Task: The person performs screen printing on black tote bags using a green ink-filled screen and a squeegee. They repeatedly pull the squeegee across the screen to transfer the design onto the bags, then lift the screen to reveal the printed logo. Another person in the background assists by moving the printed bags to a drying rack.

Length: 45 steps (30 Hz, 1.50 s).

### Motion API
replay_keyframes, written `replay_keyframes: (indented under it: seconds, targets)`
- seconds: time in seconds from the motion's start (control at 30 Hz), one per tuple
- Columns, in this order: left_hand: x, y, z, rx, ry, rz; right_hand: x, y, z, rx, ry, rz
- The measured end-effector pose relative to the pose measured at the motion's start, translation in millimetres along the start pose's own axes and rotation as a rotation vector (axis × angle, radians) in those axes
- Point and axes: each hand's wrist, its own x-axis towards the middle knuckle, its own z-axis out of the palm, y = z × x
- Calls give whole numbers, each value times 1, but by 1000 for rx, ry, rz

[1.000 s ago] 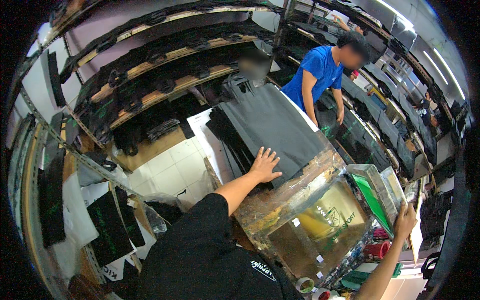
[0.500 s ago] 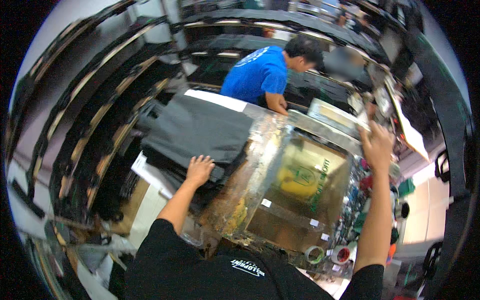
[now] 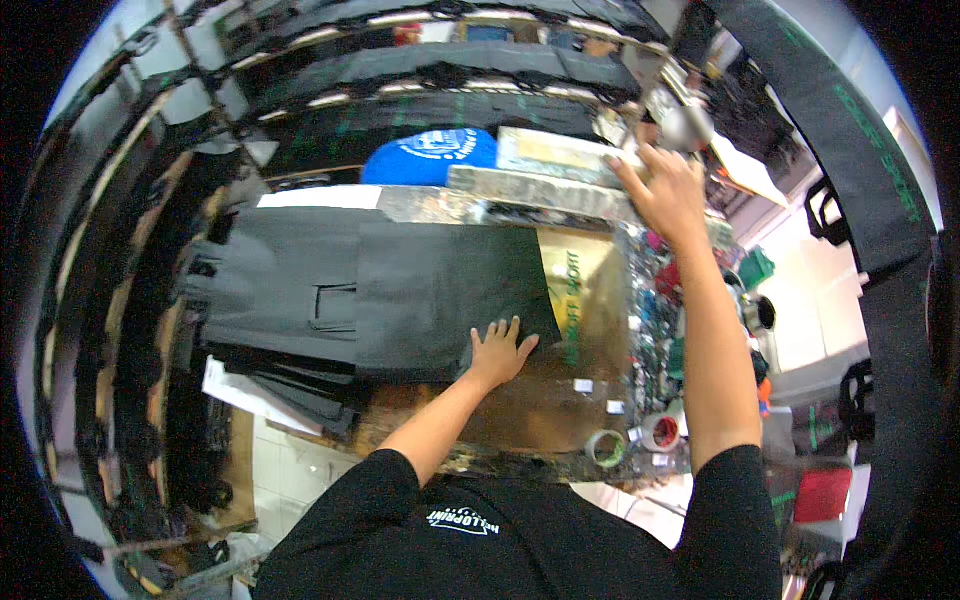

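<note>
- Black fabric sheet (image 3: 450, 275) right in the middle, lying flat, its right end out over the brown printing bed (image 3: 535, 415)!
- Left hand (image 3: 498, 355) down on the sheet's near right corner, fingers spread, palm side down, gripping nothing.
- Right hand (image 3: 672, 195) up past the sheet's far right corner, closed around the end of a tilted screen frame (image 3: 540, 190).
- Dark stack (image 3: 275, 255) immediately left of the sheet.
- Red-and-white roll (image 3: 661, 433) to the sheet's right, nearer the wearer.
- Blue-shirted person (image 3: 430, 157) beyond the sheet, partly behind that frame; loaded shelves (image 3: 440, 65) farther off.
</note>
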Motion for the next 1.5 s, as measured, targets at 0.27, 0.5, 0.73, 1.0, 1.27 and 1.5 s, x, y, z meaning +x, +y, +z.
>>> replay_keyframes:
  seconds: [0.27, 0.5, 0.73, 1.0, 1.27, 1.5]
  targets:
    - [-55, 14, 81, 93, 70, 360, -5, -1, -1, -28, -1, -11]
    - [0, 47, 80, 92, -13, 494, -1, 6, 8, 27, 96, -43]
    - [-19, 68, 92, 21, 19, 526, -2, 8, 11, 29, 128, -52]
    - [-32, 70, 103, -12, 82, 514, -5, 2, 2, 34, 49, -37]
    - [-42, 69, 51, 11, -63, 258, -13, 4, 1, 25, 64, -50]
    - [-52, 27, -116, -1932, 229, 141, -120, -22, 9, 14, -43, -71]
